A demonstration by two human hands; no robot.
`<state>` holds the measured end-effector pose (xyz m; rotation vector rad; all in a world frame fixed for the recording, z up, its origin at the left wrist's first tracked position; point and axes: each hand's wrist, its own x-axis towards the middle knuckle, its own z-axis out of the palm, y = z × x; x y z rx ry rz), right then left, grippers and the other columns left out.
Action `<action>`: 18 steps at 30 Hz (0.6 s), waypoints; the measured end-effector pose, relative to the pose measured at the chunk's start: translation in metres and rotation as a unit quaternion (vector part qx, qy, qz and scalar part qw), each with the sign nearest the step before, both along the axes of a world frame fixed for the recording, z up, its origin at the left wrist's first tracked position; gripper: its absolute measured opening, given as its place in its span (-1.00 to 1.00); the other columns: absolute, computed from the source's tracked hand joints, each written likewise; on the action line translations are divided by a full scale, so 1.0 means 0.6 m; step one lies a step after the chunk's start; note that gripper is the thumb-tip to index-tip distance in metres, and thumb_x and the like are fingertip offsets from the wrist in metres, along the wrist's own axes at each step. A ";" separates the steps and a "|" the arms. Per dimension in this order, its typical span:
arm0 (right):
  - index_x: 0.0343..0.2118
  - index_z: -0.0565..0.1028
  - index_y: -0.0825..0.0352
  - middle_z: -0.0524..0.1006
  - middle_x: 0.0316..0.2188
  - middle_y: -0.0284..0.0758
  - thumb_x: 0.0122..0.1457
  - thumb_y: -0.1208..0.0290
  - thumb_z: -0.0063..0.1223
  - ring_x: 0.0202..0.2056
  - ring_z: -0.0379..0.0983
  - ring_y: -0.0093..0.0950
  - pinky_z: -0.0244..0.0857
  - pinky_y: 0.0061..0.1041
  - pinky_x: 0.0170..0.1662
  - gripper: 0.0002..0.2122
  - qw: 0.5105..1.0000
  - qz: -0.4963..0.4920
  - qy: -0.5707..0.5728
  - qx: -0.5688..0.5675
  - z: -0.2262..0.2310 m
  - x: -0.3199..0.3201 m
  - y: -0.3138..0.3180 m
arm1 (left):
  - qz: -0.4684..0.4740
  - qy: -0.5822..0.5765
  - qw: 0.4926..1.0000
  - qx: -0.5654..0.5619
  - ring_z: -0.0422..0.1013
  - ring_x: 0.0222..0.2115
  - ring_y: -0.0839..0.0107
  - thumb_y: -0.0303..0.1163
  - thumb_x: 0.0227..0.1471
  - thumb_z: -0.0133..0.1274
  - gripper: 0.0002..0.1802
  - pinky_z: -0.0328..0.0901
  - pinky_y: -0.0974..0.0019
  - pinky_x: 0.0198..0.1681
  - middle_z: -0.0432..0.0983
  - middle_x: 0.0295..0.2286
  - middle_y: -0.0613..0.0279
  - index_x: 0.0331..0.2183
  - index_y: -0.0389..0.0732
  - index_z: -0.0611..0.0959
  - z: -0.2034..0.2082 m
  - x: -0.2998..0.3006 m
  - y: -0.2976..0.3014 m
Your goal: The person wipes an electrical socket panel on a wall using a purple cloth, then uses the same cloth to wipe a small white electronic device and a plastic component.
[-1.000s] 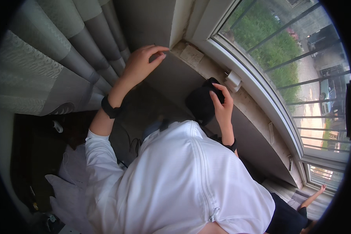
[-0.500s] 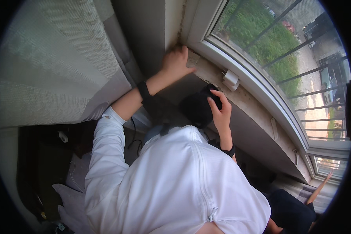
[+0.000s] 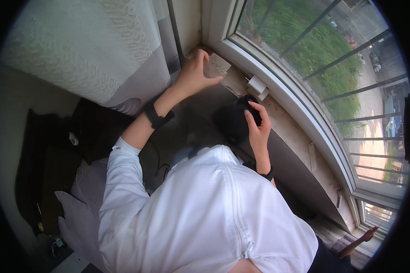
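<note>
My left hand (image 3: pixel 197 73) is at the corner of the windowsill, thumb and fingers spread on either side of a pale, flat rectangular block (image 3: pixel 219 66). Whether the fingertips touch the block I cannot tell. In front of my chest, my right hand (image 3: pixel 259 122) curls its thumb and fingers round the edge of a black, bulky object (image 3: pixel 232 120) with a rounded rim at its top. Its kind is unclear, and its lower part fades into shadow. A black band circles each wrist.
A white plug-in adapter (image 3: pixel 258 87) lies on the stone sill (image 3: pixel 284 116) under the barred window. Farther along are small strips (image 3: pixel 312 157). A pale curtain (image 3: pixel 118 50) hangs at left. Another person's arm (image 3: pixel 357 241) reaches up at lower right, and grey fabric (image 3: pixel 79 204) lies lower left.
The curtain has swung aside near my left arm, and my left hand has opened a little wider beside the pale block. My right hand keeps its hold. The other person's arm has dropped lower.
</note>
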<state>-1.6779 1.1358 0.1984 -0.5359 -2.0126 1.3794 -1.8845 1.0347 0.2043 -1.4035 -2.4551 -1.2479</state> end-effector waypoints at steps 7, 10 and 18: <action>-0.31 0.41 0.41 0.45 -0.39 -0.39 0.11 0.51 -0.15 -0.33 0.31 -0.66 0.14 -0.73 -0.22 -0.86 0.996 0.001 0.084 -0.026 0.000 -0.004 0.020 | -0.232 -0.687 0.596 0.345 0.35 -0.22 0.19 -0.18 0.06 -0.23 -0.58 0.22 0.18 -0.07 0.31 -0.18 0.01 -0.12 -0.28 0.28 0.020 0.138 -0.036; -0.32 0.42 0.41 0.46 -0.40 -0.39 0.12 0.51 -0.16 -0.33 0.32 -0.64 0.14 -0.73 -0.22 -0.86 0.993 0.004 0.104 -0.059 0.028 -0.011 0.010 | -0.161 -0.655 0.633 0.379 0.35 -0.21 0.19 -0.10 0.07 -0.32 -0.51 0.22 0.17 -0.06 0.33 -0.19 -0.01 -0.09 -0.28 0.30 0.009 0.188 -0.039; -0.26 0.41 0.37 0.46 -0.35 -0.28 -0.01 0.62 -0.04 -0.34 0.36 -0.54 0.19 -0.64 -0.23 -0.79 0.973 0.170 0.133 0.078 0.018 -0.008 -0.042 | 0.011 -0.601 0.689 0.405 0.31 -0.32 0.54 -0.38 -0.08 -0.01 -0.56 0.25 0.40 -0.24 0.34 -0.31 0.27 -0.12 -0.16 0.24 -0.035 0.239 -0.048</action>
